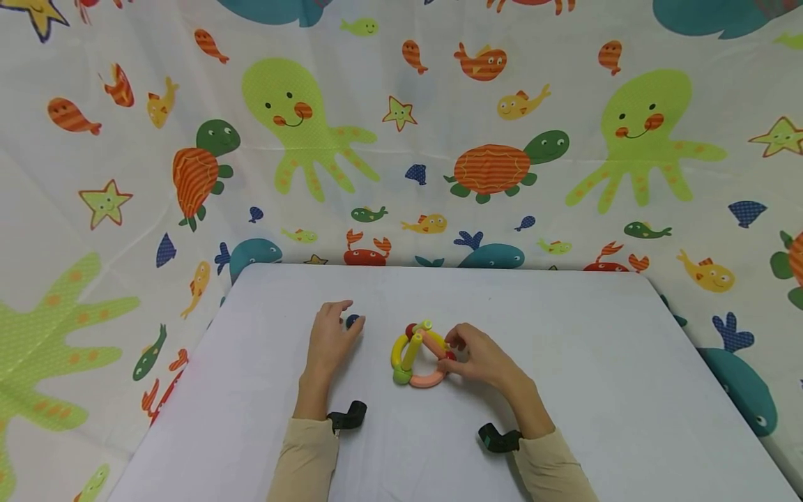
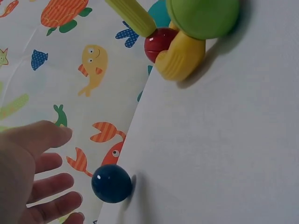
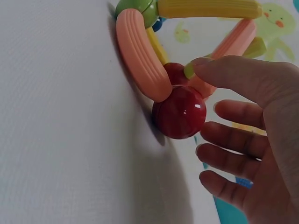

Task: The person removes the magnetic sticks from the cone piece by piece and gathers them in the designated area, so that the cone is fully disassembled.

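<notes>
A small frame of curved and straight sticks joined by balls stands on the table. It has a yellow curved stick (image 1: 397, 351), a peach curved stick (image 1: 428, 381), a green ball (image 1: 401, 376) and red balls, one of them (image 3: 180, 112) at its right corner. My right hand (image 1: 479, 355) is beside that corner with fingers loosely spread; whether the thumb touches the frame I cannot tell. To the left, a dark blue ball (image 2: 111, 183) lies on the table. My left hand (image 1: 329, 335) is around it, fingers relaxed and apart from the ball in the left wrist view.
The white table (image 1: 251, 390) ends at a back edge against a hanging cloth (image 1: 351, 84) printed with sea animals. Black wrist cameras (image 1: 348, 415) sit on both forearms, over beige sleeves (image 1: 304, 457).
</notes>
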Available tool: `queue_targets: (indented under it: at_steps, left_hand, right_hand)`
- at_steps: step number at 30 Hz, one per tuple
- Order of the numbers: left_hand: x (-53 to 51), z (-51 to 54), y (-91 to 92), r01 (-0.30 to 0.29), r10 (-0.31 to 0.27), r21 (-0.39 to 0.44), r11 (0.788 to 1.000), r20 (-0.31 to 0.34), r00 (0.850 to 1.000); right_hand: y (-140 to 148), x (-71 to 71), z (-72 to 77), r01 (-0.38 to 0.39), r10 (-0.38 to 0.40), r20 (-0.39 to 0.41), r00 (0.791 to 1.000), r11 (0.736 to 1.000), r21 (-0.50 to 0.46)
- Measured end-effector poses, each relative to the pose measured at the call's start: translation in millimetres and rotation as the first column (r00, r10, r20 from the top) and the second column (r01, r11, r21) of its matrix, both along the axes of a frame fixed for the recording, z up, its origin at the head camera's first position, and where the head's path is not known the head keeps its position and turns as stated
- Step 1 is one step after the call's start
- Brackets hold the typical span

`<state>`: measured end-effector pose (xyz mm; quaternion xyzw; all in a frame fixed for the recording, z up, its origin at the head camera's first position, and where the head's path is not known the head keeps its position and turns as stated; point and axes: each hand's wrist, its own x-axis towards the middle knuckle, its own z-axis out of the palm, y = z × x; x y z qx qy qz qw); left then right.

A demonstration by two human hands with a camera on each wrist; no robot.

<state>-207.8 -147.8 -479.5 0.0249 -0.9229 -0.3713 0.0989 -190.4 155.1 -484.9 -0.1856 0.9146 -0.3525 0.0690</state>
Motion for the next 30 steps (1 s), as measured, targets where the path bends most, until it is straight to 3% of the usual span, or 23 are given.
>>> queue_targets:
  at_steps: [12, 24, 30]
  left_hand:
    - [9.6, 22.3, 23.5, 0.089, -0.090, -0.011, 0.996, -0.079, 0.993]
    - [20.6, 37.2, 44.7, 0.188, -0.175, 0.070, 0.980, -0.160, 0.971]
    - [25.2, 41.5, 54.9, 0.224, -0.213, 0.063, 0.972, -0.146, 0.966]
  right_hand:
    - [-4, 5.2, 8.1, -0.001, 0.000, -0.070, 0.998, 1.000, -0.019]
    - [-13, 10.0, 12.3, -0.016, 0.004, -0.169, 0.986, 0.998, -0.068]
    - [-16, 10.8, 11.9, -0.008, -0.009, -0.225, 0.974, 0.997, -0.072]
